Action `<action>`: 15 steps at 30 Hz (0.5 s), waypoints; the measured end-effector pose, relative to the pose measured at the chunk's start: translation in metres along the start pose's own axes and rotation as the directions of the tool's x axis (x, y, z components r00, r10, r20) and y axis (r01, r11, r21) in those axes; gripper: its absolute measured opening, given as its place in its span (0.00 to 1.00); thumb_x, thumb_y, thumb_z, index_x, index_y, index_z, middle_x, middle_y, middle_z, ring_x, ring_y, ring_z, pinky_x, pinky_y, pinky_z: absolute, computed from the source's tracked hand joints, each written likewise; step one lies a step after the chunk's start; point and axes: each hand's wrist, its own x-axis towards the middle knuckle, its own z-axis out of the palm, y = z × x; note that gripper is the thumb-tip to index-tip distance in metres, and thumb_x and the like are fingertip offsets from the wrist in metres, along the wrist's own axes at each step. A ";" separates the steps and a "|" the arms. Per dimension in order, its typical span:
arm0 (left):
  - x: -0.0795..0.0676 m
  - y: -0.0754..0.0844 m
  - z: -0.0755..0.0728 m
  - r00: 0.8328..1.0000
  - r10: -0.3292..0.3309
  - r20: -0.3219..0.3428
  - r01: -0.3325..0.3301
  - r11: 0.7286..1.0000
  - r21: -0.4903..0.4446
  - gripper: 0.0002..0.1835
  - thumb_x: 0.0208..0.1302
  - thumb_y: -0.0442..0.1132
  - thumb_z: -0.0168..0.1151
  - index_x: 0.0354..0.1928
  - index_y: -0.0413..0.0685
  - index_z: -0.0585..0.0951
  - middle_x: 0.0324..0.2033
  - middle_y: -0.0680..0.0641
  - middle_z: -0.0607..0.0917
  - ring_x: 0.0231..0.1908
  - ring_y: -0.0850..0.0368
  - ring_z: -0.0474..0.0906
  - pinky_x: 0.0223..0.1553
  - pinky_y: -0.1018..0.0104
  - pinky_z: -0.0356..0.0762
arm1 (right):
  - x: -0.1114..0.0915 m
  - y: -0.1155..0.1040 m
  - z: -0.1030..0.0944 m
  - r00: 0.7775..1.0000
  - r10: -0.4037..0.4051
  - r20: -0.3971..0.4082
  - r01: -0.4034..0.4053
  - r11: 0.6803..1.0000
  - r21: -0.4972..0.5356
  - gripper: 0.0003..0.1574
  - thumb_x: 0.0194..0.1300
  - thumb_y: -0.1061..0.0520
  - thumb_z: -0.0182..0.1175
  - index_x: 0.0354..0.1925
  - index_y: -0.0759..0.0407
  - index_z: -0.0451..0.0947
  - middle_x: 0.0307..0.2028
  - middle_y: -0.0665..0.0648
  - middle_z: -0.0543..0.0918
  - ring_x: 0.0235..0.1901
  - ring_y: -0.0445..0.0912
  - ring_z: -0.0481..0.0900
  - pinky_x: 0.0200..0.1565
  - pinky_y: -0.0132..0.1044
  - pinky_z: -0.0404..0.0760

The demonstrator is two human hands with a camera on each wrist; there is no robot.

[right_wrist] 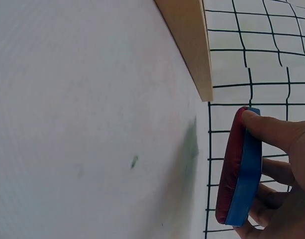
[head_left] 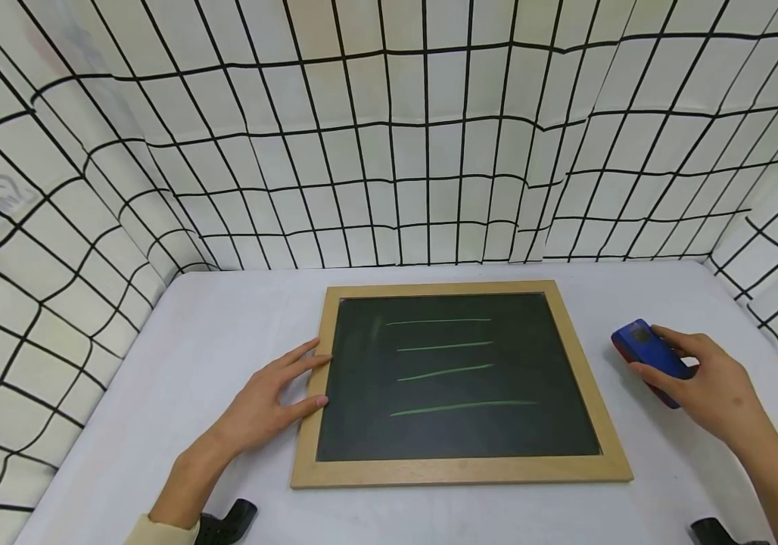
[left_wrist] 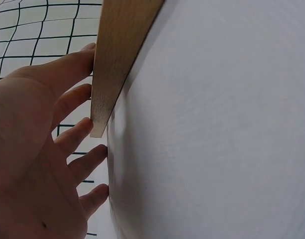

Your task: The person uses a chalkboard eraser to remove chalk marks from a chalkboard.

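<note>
A chalkboard (head_left: 457, 431) with a light wooden frame lies flat on the white table, several green chalk lines drawn across it. My left hand (head_left: 269, 401) rests on the frame's left side with fingers spread and fairly straight; in the left wrist view the fingertips (left_wrist: 87, 124) touch the edge of the wooden frame (left_wrist: 115, 59). To the right of the board, my right hand (head_left: 719, 382) grips a blue chalkboard eraser (head_left: 658, 352) between thumb and fingers. The right wrist view shows its red felt side (right_wrist: 229, 174) facing the table, held above the surface.
White cloth covers the table (head_left: 225, 325). Walls of white sheet with a black grid (head_left: 403, 151) stand at the back and both sides. A small green mark (right_wrist: 134, 162) shows on the cloth in the right wrist view.
</note>
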 end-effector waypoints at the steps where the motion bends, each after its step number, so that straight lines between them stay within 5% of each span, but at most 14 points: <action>1: 0.000 0.000 0.000 1.000 -0.001 0.000 0.001 1.000 -0.003 0.35 0.66 0.57 0.70 0.73 0.61 0.75 0.80 0.46 0.66 0.77 0.34 0.64 0.70 0.27 0.65 | 0.000 -0.003 0.001 1.000 -0.014 0.004 0.014 1.000 0.011 0.53 0.69 0.38 0.68 0.76 0.67 0.62 0.64 0.79 0.70 0.53 0.71 0.72 0.45 0.66 0.81; 8: 0.000 0.000 0.000 1.000 -0.009 0.001 0.009 1.000 -0.011 0.34 0.66 0.57 0.71 0.72 0.62 0.76 0.80 0.47 0.66 0.77 0.34 0.63 0.70 0.26 0.64 | -0.004 -0.025 0.006 0.998 -0.054 0.024 0.052 0.997 0.056 0.52 0.68 0.39 0.69 0.76 0.65 0.63 0.67 0.78 0.71 0.52 0.69 0.73 0.48 0.66 0.82; 15: 0.000 -0.001 0.001 1.000 -0.013 0.000 0.013 1.000 -0.023 0.34 0.65 0.56 0.72 0.72 0.62 0.76 0.80 0.47 0.66 0.77 0.34 0.63 0.71 0.26 0.64 | -0.008 -0.046 0.012 0.994 -0.097 0.054 0.093 0.993 0.077 0.49 0.66 0.41 0.72 0.73 0.65 0.67 0.65 0.76 0.73 0.51 0.69 0.75 0.40 0.56 0.87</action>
